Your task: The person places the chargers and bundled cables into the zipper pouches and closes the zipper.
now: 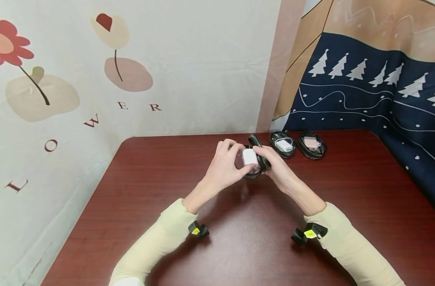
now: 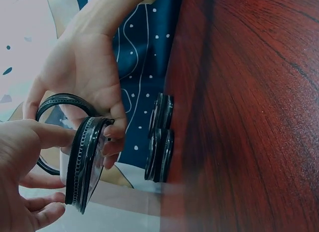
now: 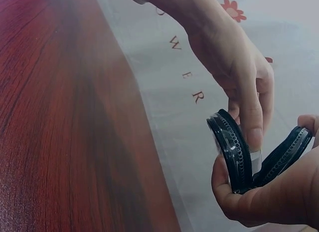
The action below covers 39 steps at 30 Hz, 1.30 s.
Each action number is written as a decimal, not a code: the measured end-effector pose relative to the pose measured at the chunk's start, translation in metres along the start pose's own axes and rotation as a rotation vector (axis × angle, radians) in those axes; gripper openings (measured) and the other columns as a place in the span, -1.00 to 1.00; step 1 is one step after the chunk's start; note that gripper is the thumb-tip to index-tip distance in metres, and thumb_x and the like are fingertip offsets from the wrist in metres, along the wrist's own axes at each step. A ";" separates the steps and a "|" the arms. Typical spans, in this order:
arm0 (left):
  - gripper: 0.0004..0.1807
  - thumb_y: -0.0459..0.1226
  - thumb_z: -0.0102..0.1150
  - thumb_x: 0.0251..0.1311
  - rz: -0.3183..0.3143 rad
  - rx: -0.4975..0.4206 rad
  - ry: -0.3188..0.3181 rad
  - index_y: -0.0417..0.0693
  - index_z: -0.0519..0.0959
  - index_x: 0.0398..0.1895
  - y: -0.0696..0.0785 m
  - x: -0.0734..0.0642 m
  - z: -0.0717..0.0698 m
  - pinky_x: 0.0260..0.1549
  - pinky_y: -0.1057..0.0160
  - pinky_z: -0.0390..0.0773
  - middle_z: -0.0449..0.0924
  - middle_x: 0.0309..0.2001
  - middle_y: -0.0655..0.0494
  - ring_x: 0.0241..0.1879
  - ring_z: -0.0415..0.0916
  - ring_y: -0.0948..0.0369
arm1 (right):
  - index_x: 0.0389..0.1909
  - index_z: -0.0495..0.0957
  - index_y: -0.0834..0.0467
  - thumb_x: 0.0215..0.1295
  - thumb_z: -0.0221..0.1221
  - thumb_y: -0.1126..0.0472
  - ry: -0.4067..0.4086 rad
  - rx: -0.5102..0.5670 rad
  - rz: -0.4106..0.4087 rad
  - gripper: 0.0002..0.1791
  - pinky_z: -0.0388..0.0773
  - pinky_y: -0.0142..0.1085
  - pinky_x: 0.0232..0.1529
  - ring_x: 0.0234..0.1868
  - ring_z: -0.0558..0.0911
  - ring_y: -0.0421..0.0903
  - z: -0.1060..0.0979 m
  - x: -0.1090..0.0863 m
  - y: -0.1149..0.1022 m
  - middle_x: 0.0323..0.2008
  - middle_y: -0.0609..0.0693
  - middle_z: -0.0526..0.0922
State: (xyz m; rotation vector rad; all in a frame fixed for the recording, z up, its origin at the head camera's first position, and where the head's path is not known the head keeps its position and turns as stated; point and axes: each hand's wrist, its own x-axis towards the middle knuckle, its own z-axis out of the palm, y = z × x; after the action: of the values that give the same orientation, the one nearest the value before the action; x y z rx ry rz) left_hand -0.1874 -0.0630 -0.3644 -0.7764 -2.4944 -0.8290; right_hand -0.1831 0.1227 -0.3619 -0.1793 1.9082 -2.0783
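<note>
A small round clear case with a black zip rim (image 1: pixel 253 175) is held up above the table, its two halves spread apart. My right hand (image 1: pixel 280 170) grips it from the right, fingers behind one half and thumb side by the other. Inside lies a white charger block (image 1: pixel 250 156). My left hand (image 1: pixel 222 165) pinches this block between thumb and fingers, at the mouth of the case. In the left wrist view the case rim (image 2: pixel 82 159) hides most of the block. In the right wrist view only a corner of the white block (image 3: pixel 255 161) shows below the left fingers.
Two similar round cases stand at the table's back edge, right of the hands: one with a white block (image 1: pixel 283 145), the other with a pinkish block (image 1: pixel 311 143). The dark red wooden table (image 1: pixel 189 167) meets a printed cloth (image 1: pixel 203 79) behind.
</note>
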 end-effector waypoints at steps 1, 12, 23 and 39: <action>-0.50 -0.11 0.56 0.02 -0.003 0.000 0.001 -0.18 0.59 -0.07 0.000 0.000 0.000 -0.17 0.12 0.48 0.43 -0.08 -0.08 -0.06 0.32 -0.02 | 0.34 0.17 0.28 0.50 -0.08 -0.07 0.001 0.001 -0.002 -0.39 0.45 -0.28 -0.04 -0.02 0.45 -0.12 0.000 0.000 0.000 0.18 0.08 0.26; -0.46 -0.10 0.23 0.37 -0.166 -0.182 -0.061 -0.22 0.43 0.27 -0.003 -0.002 -0.003 0.04 0.05 0.48 0.39 0.08 -0.21 0.05 0.40 -0.05 | 0.34 0.20 0.31 0.49 -0.07 -0.06 0.002 -0.006 -0.007 -0.38 0.40 -0.23 0.04 -0.02 0.47 -0.13 -0.004 0.001 0.001 0.13 0.09 0.34; -0.46 -0.06 -0.09 0.56 -0.480 -0.459 -0.160 -0.38 0.39 0.28 -0.012 0.000 -0.001 -0.10 0.07 0.66 0.60 0.06 -0.23 -0.21 0.70 -0.05 | 0.46 0.05 0.30 0.48 -0.06 -0.10 0.005 -0.024 0.030 -0.26 0.31 -0.18 0.15 0.18 0.33 0.00 -0.005 0.000 0.003 0.31 0.17 0.17; -0.43 -0.03 -0.16 0.59 -0.624 -0.825 -0.222 -0.45 0.44 0.16 -0.008 0.003 0.004 -0.14 -0.12 0.66 0.64 -0.17 -0.22 -0.42 0.68 0.15 | 0.47 0.09 0.27 0.38 0.19 -0.03 0.056 -0.136 0.040 -0.19 0.26 -0.06 0.30 0.31 0.33 0.07 -0.003 0.001 0.004 0.39 0.19 0.25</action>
State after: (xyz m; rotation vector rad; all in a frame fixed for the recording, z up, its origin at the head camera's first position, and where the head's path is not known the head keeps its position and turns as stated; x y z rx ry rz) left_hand -0.1952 -0.0648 -0.3687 -0.2861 -2.5790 -2.1694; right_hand -0.1848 0.1250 -0.3663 -0.1133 2.0695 -1.9484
